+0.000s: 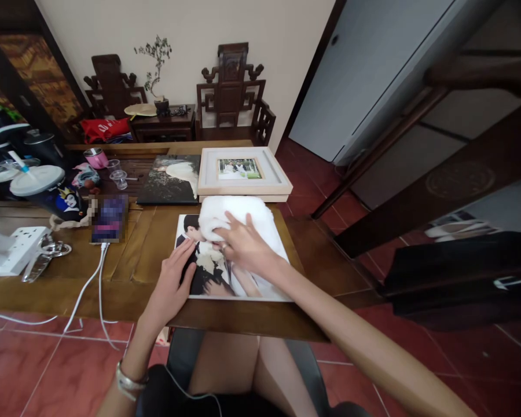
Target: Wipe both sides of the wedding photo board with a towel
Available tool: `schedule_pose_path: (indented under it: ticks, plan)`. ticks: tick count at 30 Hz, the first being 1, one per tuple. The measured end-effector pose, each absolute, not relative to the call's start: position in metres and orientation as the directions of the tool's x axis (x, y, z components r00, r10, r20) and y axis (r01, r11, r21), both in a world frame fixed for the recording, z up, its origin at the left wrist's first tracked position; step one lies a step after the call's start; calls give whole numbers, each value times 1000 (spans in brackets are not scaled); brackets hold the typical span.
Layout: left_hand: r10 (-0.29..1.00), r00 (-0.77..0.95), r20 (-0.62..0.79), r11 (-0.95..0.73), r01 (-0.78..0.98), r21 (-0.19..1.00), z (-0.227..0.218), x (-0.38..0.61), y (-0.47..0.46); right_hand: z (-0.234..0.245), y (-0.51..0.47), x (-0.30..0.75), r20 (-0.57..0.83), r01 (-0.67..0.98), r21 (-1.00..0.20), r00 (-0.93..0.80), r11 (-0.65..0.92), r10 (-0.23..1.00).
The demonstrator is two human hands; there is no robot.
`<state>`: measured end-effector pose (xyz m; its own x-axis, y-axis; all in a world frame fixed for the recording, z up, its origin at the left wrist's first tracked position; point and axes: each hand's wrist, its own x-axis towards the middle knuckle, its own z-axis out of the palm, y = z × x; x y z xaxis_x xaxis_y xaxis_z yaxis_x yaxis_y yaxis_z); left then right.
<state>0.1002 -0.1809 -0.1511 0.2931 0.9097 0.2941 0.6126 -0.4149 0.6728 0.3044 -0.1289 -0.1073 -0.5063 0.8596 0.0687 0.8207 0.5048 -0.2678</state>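
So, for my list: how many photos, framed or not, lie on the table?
3: the couple print under the left hand and white cloth, the framed photo behind that cloth, and the dark print left of the framed photo. Others underneath would be hidden.

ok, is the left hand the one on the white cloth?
No, the right hand is on the white cloth, while the left hand rests at the left side of the photo print.
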Motion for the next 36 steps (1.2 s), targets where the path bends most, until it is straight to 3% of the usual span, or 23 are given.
schedule_pose_path:
  ticks: [6, 11, 15, 19, 24, 29, 36]
  plan:
    - [907, 125, 402, -418, 379, 825, -145, 98, -188, -117, -184, 280, 64, 658, -274, -715, 701, 696]
    - [876, 172, 451, -478, 429, 766, -148, 100, -188, -119, -244, 309, 133, 516, -375, -792, 770, 596]
    - [864, 292, 410, -498, 611, 616, -153, 104, -185, -116, -256, 339, 206, 583, -406, -692, 703, 692]
    - [853, 318, 414, -508, 685, 522, -158, 107, -183, -115, -230, 357, 215, 731, -359, -540, 580, 814]
    - [851, 302, 430, -510, 672, 537, -158, 107, -180, -107, -167, 338, 119, 806, -363, -458, 468, 881]
    - [851, 296, 434, -511, 658, 553, -157, 106, -178, -95, -115, 282, 98, 692, -482, -567, 537, 818]
    - [859, 293, 420, -500, 655, 566, -157, 105, -178, -93, -109, 282, 115, 679, -495, -568, 542, 815]
